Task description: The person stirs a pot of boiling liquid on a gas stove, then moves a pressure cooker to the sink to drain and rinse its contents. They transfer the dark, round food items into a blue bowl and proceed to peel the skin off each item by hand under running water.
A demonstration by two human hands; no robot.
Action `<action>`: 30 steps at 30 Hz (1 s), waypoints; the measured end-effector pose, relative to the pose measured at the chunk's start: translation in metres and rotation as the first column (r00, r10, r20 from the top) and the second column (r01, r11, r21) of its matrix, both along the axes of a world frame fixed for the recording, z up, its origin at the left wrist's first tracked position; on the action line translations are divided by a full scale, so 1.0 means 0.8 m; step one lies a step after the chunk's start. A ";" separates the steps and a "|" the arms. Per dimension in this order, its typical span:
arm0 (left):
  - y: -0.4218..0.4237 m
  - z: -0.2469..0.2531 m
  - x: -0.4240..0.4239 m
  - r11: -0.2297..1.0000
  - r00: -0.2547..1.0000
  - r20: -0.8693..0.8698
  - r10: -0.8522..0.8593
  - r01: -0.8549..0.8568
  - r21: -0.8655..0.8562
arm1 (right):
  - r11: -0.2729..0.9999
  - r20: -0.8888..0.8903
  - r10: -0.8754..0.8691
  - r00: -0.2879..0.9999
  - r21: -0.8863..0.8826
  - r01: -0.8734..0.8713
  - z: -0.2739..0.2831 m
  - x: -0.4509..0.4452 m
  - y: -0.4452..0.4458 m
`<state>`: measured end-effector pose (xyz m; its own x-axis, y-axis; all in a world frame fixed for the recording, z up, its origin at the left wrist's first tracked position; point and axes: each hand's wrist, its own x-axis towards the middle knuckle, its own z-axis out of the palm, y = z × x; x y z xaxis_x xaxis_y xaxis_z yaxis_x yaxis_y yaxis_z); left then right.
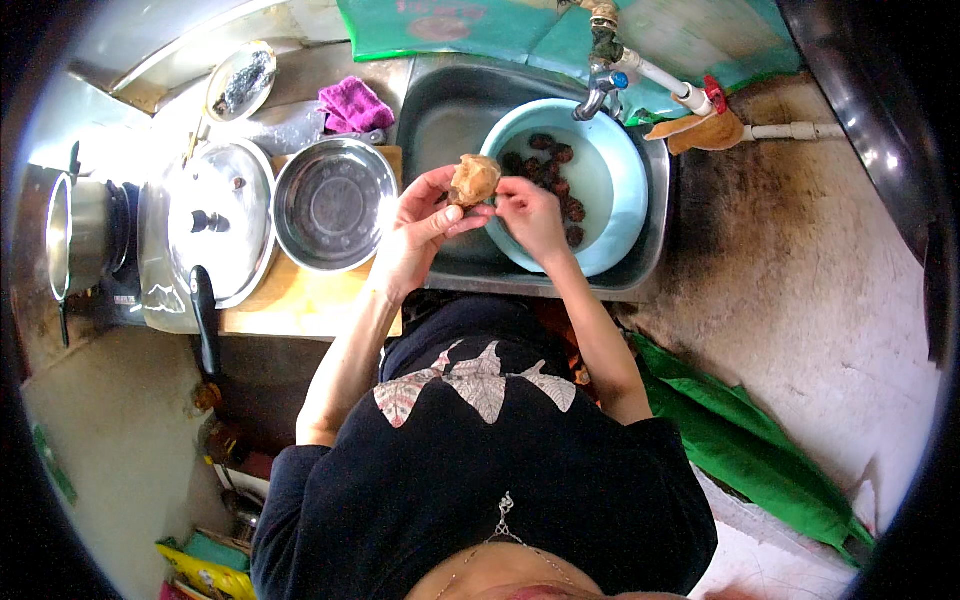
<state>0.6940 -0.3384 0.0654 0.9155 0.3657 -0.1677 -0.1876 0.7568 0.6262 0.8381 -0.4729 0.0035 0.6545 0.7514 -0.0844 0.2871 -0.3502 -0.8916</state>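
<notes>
My left hand [421, 225] holds up a tan, lumpy piece of food [476, 180], perhaps a root or a mushroom, between thumb and fingers. Close against its right side is my right hand [531, 217], fingers bent and drawn together. Whether anything small is pinched in them cannot be made out. Both hands are above the front left rim of a light blue plastic basin [630, 202]. Several dark, reddish-brown round pieces [551, 169] lie in cloudy water inside it. The basin stands in a metal sink [442, 112].
Left of the sink, a steel bowl [335, 204] and a domed lid [217, 247] rest by a wooden cutting board [300, 304]. Behind them lies a purple cloth [356, 103]. A tap [596, 97] overhangs the basin's back edge. A pot [82, 232] stands far left.
</notes>
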 end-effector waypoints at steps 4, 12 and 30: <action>-0.004 -0.005 0.006 0.993 1.000 -0.009 0.010 -0.011 -0.115 | 0.957 -0.432 -0.069 0.899 0.225 0.181 0.084 -0.011 0.013; -0.012 -0.016 0.018 0.989 0.990 0.001 0.139 -0.138 -0.059 | 0.904 -0.278 -0.202 0.939 0.316 0.288 0.093 -0.044 0.027; -0.015 -0.009 0.018 0.887 0.950 -0.042 0.310 -0.274 0.371 | 0.882 -0.394 -0.237 0.888 0.297 0.367 0.086 -0.048 0.037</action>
<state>0.7082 -0.3508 0.0579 0.7438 0.6659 -0.0579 -0.2899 0.3995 0.8697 0.8001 -0.4431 0.0722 0.8335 0.5419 -0.1080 -0.1204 -0.0127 -0.9926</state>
